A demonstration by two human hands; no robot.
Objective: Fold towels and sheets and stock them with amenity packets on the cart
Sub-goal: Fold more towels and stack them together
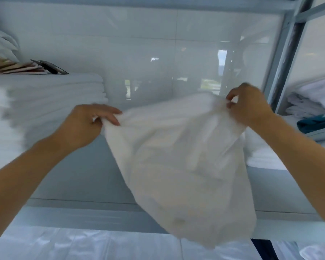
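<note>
Head view: both hands, left and right, pinch a hanging white sheet before stacked towels.

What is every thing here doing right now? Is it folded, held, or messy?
Cloth: white, unfolded, hanging in the air, held by its top edge.
Left hand: pinches the cloth's left corner.
Right hand: pinches the cloth's right corner.
Towel stack: folded, piled neatly on the left.
Packets: lying on top of the stack.
Linen: crumpled, unfolded, on the right shelf.
Teal cloth: folded, on the right shelf.
</note>
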